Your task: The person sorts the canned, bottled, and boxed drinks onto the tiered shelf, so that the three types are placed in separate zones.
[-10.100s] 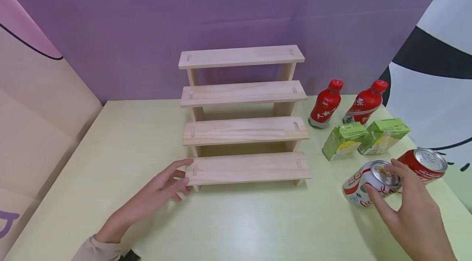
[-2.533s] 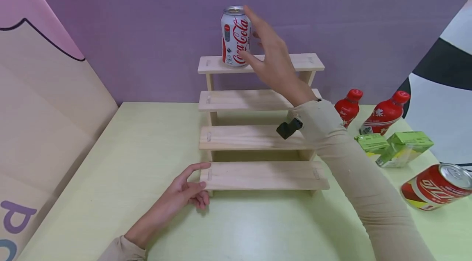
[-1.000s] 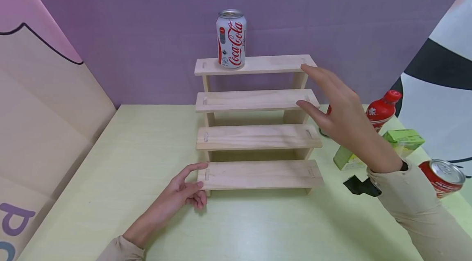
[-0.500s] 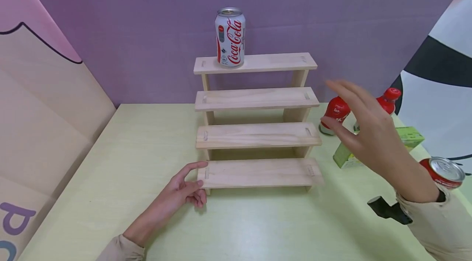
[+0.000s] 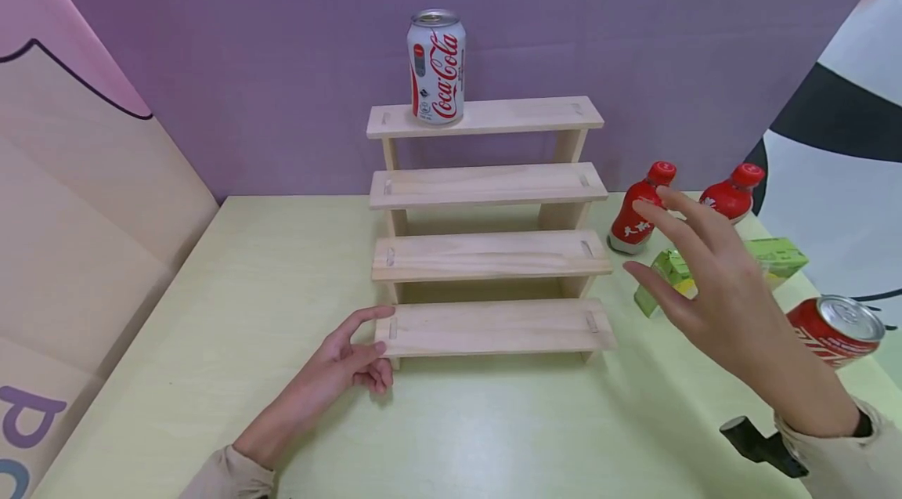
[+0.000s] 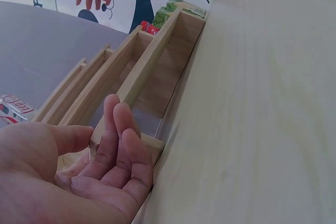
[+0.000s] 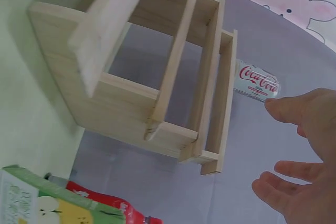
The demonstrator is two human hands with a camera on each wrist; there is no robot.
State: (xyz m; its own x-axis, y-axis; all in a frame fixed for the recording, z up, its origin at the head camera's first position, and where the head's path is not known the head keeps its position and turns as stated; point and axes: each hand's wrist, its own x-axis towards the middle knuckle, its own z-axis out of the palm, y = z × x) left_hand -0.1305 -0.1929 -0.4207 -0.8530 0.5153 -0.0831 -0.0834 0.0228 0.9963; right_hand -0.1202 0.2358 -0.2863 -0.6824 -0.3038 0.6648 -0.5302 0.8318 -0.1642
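The right hand (image 5: 733, 299), empty, is clear of the white can (image 5: 437, 68), upright atop the rack (image 5: 486, 183) at 11 o'clock; that placement looks done. The hand is lower than half a second ago, towards 4 o'clock, baring more of the left bottle (image 5: 630, 221). The left hand (image 5: 338, 362) grips the rack at 8 o'clock.

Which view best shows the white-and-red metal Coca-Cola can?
Head: the white can shows whole, upright on the top pale wooden shelf. Right wrist shows it smaller, sideways in frame; left wrist cuts it off at the left edge.
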